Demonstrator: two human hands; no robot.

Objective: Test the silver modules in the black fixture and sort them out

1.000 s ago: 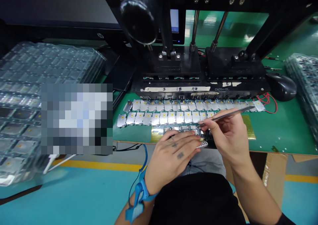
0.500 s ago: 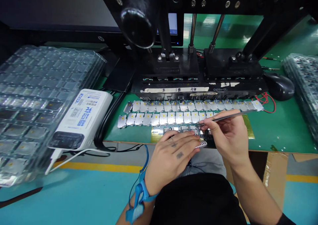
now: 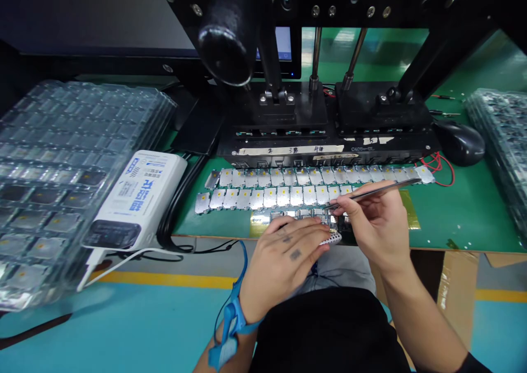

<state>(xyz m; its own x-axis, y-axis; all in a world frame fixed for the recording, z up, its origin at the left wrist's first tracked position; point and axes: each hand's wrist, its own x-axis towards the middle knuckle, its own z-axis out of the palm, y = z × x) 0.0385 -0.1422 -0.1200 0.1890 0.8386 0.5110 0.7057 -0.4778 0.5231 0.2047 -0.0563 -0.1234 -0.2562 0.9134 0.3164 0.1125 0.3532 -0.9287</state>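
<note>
Right-hand fingers (image 3: 349, 208) pinch tweezers (image 3: 379, 192) over 2 module rows (image 3: 267, 196); left-hand fingers (image 3: 308, 230) curl over a dotted strip (image 3: 332, 239).

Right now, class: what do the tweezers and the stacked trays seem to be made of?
The tweezers look like stainless steel: a grey metallic sheen along the blades. The stacked trays seem to be clear moulded plastic: parts show through the glossy, glinting pockets, though the exact plastic cannot be told.
</note>
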